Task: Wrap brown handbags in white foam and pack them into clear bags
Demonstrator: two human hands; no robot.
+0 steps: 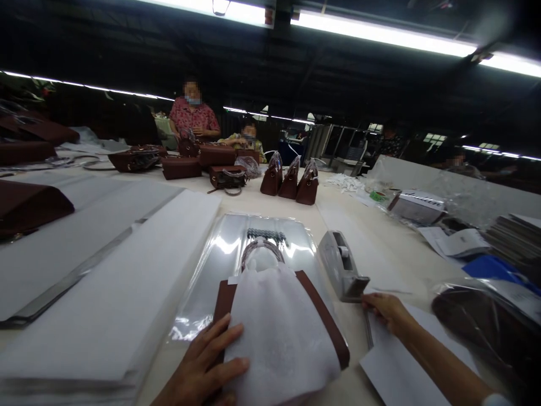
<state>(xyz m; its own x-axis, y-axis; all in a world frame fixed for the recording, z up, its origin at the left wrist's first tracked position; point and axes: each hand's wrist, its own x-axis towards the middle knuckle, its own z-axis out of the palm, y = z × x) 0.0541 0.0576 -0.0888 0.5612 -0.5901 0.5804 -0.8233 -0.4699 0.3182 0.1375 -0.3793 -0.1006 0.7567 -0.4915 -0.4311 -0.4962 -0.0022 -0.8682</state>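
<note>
Maybe the white wrapping sheet (279, 338) could have slid off the brown handbag (323, 318) if the left hand (203, 366) had lifted too soon. It looked thin and soft, so a quick tug might have creased or torn it. The shiny clear plastic sleeves (224, 245) under the handbag seemed slippery, and a hard push might have made it slide. The right hand (389, 310) was right by the front end of the gray tape dispenser (338, 265), where a sharp edge might have nipped a finger, or tape might have stuck to itself.

The handbag lay flat on the sleeves on the pale table (333, 217), in front of the person. It was smooth and dark brown, wide at the bottom and smaller at the top. The white sheet hid its middle, and brown showed down both sides. Its round handles (243, 259) pointed away, with white wrapping by them.

The left hand had its fingers spread wide on the sheet and the bag's left side, pressing and not pinching. The right hand's fingertips were close together, but I could not tell if they held any tape.
</note>
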